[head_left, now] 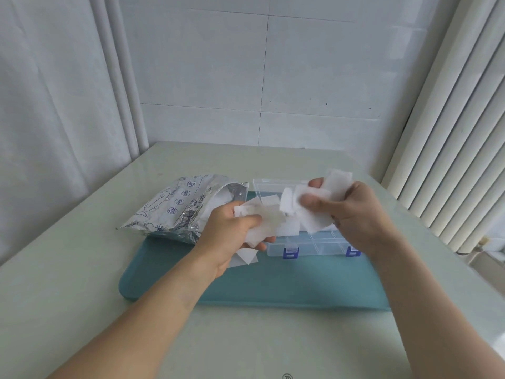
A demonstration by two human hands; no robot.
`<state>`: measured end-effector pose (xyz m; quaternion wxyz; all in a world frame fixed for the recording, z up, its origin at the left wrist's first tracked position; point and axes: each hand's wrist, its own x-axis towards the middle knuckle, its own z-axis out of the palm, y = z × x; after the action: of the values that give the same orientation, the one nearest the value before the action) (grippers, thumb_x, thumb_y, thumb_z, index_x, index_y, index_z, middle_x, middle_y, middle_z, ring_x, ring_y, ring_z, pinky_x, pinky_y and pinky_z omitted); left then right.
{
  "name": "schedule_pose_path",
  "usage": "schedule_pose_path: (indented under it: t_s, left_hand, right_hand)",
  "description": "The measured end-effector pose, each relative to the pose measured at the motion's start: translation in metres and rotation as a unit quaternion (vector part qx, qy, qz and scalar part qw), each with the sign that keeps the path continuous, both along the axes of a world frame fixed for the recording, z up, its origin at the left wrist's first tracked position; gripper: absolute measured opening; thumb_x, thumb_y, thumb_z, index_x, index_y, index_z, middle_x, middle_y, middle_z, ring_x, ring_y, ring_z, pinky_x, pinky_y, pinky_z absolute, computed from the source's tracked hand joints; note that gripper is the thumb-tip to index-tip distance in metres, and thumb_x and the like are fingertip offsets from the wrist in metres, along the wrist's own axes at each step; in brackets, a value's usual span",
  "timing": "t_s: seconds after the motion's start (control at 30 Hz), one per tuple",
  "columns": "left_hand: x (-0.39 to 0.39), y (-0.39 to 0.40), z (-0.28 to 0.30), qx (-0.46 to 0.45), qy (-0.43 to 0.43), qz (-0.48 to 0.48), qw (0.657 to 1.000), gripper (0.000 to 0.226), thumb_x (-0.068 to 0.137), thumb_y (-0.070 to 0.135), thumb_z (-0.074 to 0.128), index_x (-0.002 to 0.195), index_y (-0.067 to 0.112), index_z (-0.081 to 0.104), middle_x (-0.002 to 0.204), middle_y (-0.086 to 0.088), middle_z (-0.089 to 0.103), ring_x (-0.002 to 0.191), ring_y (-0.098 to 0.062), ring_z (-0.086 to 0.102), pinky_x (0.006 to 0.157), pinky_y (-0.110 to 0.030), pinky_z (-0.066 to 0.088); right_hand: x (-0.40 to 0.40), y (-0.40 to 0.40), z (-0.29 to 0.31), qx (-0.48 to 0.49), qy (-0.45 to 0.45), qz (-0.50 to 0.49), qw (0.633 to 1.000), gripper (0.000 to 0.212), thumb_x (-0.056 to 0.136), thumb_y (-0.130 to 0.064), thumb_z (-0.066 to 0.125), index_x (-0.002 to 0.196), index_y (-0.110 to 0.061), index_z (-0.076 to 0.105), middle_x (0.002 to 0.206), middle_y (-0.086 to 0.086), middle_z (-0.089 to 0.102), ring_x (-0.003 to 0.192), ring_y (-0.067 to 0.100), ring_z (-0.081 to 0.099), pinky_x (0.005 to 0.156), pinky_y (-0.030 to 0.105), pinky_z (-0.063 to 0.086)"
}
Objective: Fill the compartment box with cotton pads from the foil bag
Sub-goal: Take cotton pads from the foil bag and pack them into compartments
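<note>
Two handfuls out | left hand [232, 228] and right hand [352, 206] each grip loose pads [314, 212] above box [322, 242] | bag [175, 209] open beside it | next: sort pads into compartments

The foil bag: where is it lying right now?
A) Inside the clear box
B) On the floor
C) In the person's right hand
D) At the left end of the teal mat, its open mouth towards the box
D: the foil bag lies on the left end of the teal mat, open mouth facing the compartment box.
</note>
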<state>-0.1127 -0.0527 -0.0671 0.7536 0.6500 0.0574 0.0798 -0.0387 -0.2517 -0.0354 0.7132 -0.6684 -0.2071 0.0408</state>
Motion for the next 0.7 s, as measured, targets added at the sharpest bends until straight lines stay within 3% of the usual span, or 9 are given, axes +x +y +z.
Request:
schedule_pose_path:
  t_s: [0.13,0.3,0.37,0.47,0.57,0.7]
  left_hand:
    - [-0.001,-0.003,0.003,0.01,-0.005,-0.043,0.999,0.02,0.095,0.002,0.055,0.11,0.001,0.067,0.095,-0.026,0.073,0.074,-0.036,0.071,0.053,-0.031,0.052]
    - [-0.002,-0.004,0.004,0.002,-0.015,-0.069,0.998,0.024,0.103,0.018,0.051,0.108,0.0,0.065,0.093,-0.023,0.073,0.076,-0.036,0.071,0.056,-0.034,0.053]
    - [-0.003,-0.005,0.001,0.039,-0.031,-0.063,0.997,0.017,0.101,0.012,0.054,0.11,0.001,0.065,0.089,-0.019,0.074,0.073,-0.032,0.072,0.053,-0.03,0.053]
    - [0.0,-0.004,-0.002,0.057,-0.033,-0.023,0.998,0.015,0.099,0.003,0.056,0.111,0.0,0.064,0.081,-0.016,0.074,0.068,-0.03,0.071,0.049,-0.028,0.051]
    - [0.002,-0.002,-0.004,0.051,-0.032,0.024,0.998,0.012,0.1,0.002,0.055,0.108,0.001,0.064,0.08,-0.017,0.074,0.069,-0.034,0.072,0.051,-0.029,0.053]
    - [0.002,-0.003,-0.005,0.035,-0.026,0.048,0.998,0.011,0.1,0.005,0.056,0.107,0.005,0.065,0.089,-0.019,0.075,0.075,-0.037,0.074,0.054,-0.032,0.056]
  right_hand:
    - [-0.008,0.018,-0.004,-0.092,-0.065,-0.021,0.993,0.024,0.067,-0.009,0.091,0.081,-0.011,0.072,0.074,-0.002,0.068,0.066,0.014,0.063,0.059,0.029,0.053]
    - [-0.008,0.025,-0.011,-0.115,-0.106,-0.056,0.986,0.026,0.062,-0.006,0.094,0.075,-0.008,0.071,0.078,0.0,0.072,0.066,0.013,0.063,0.058,0.029,0.055]
    - [-0.007,0.025,-0.011,-0.137,-0.117,-0.078,0.981,0.025,0.063,-0.011,0.094,0.074,-0.012,0.071,0.075,-0.005,0.071,0.063,0.01,0.061,0.055,0.024,0.053]
    - [-0.004,0.02,-0.009,-0.174,-0.097,-0.112,0.974,0.02,0.069,-0.019,0.091,0.071,-0.016,0.072,0.069,-0.009,0.07,0.06,0.01,0.061,0.054,0.025,0.052]
    - [-0.001,0.014,-0.007,-0.13,-0.064,-0.156,0.977,0.019,0.073,-0.019,0.088,0.073,-0.008,0.073,0.064,-0.001,0.068,0.056,0.016,0.061,0.05,0.03,0.051]
    - [-0.009,0.02,-0.006,-0.106,-0.035,-0.119,0.987,0.024,0.074,-0.022,0.089,0.078,-0.005,0.073,0.068,0.003,0.071,0.057,0.013,0.064,0.051,0.028,0.052]
